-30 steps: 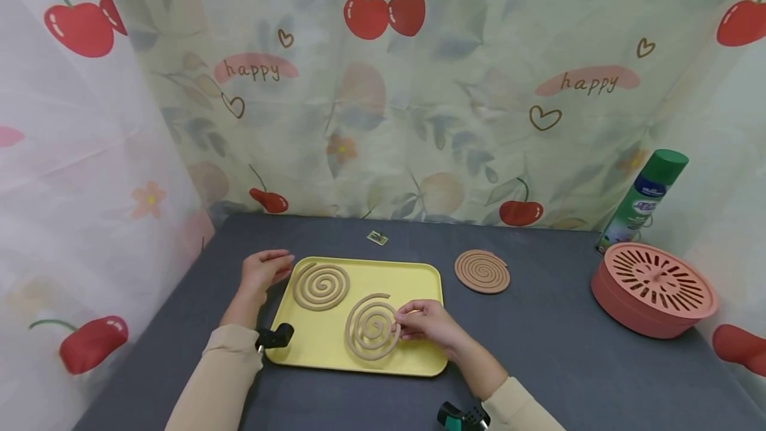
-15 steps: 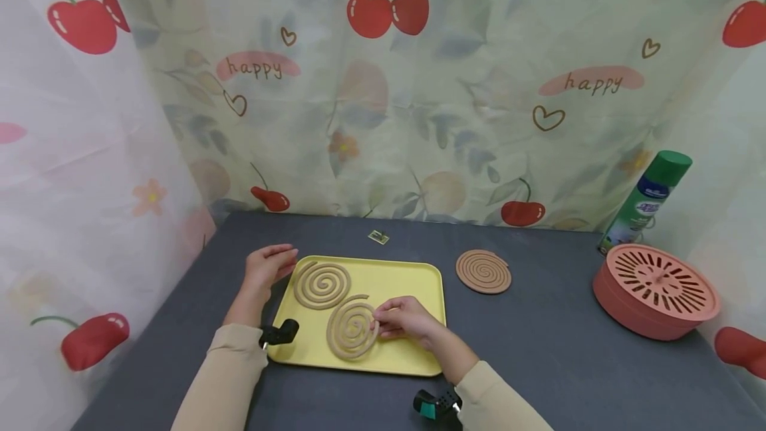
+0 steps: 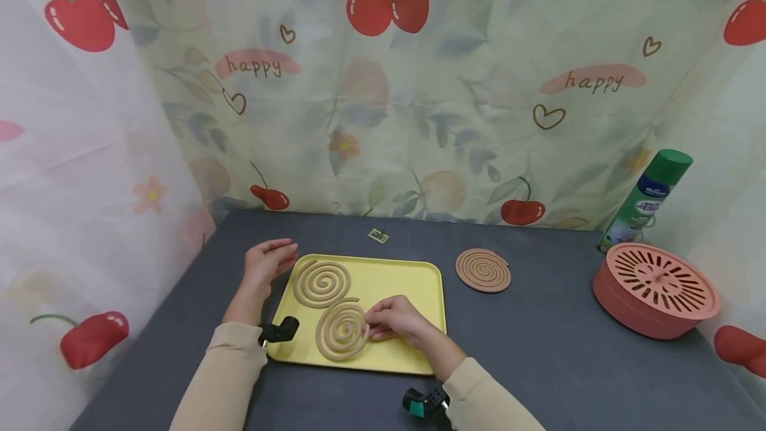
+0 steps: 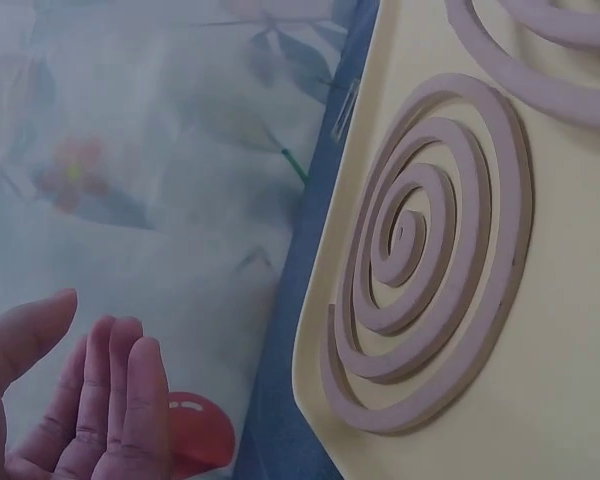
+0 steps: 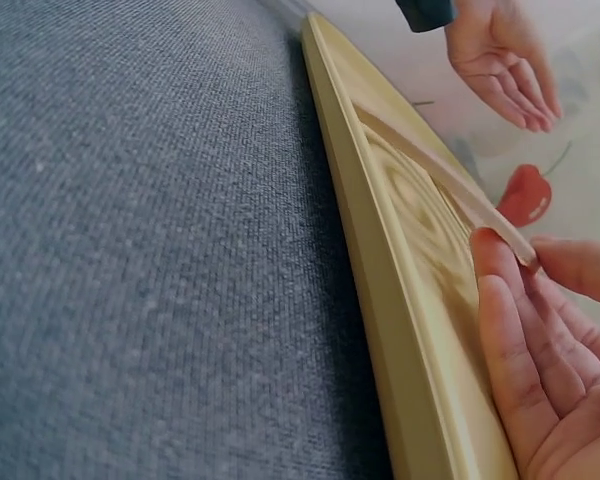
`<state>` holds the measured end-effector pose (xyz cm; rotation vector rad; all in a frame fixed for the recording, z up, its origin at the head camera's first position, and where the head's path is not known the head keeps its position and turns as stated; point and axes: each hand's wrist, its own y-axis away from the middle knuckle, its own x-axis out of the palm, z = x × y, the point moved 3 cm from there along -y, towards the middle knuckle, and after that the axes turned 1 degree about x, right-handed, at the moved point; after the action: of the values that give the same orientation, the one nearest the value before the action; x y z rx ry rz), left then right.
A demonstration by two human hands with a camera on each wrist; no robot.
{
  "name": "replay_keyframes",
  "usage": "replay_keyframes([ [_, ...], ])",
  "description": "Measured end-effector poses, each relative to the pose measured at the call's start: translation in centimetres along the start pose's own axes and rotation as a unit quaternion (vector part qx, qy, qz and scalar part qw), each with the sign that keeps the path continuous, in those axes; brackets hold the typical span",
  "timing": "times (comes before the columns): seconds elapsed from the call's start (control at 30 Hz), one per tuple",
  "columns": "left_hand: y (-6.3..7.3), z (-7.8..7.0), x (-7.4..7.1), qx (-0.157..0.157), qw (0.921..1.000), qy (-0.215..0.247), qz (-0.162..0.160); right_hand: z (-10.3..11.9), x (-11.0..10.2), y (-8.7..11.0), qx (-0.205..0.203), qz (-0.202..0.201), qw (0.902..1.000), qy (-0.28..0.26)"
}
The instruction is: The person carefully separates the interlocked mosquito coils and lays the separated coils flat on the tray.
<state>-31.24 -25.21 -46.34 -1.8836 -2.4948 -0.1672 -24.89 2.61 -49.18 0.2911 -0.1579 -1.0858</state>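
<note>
Beige spiral (image 3: 345,330) over the near part of a yellow tray (image 3: 395,278), pinched at its edge by the right hand (image 3: 397,319), beside a flat second spiral (image 3: 322,283), then an empty left hand (image 3: 267,263) (fingers loosely straight), brown coil (image 3: 483,271) on dark worktop (image 3: 538,364).

Looked like a curtained-off tabletop recording booth. Dark cloth-covered table (image 3: 538,358) sat boxed in by cherry-print "happy" curtains (image 3: 419,132) along its far, left and right edges. Black wrist cameras (image 3: 278,330) fit that. Goods were household: mosquito coils (image 3: 345,330), green aerosol can (image 3: 646,201) near the far right corner, pink slotted-lid container (image 3: 657,294). Room beyond was hidden.
</note>
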Motion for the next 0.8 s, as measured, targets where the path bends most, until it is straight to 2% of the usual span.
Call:
replay_keyframes([
  [0.23, 2.1, -2.5, 1.1, -0.02, 0.9988, -0.042, -0.013, 0.3, 0.4, 0.2, -0.002, 0.004, 0.9999, 0.015],
  [0.3, 2.4, -2.8, 1.3, -0.028, 0.9989, -0.037, -0.01, 0.4, 0.5, 0.3, -0.005, 0.006, 0.9998, 0.021],
  [0.6, 2.8, -2.9, 1.7, -0.026, 0.9988, -0.04, 0.01, 0.4, 0.6, 0.3, -0.008, 0.008, 0.9988, 0.048],
  [0.8, 2.7, -2.8, 1.8, -0.021, 0.9991, -0.036, 0.012, 0.3, 0.7, 0.3, -0.006, 0.018, 0.998, 0.06],
])
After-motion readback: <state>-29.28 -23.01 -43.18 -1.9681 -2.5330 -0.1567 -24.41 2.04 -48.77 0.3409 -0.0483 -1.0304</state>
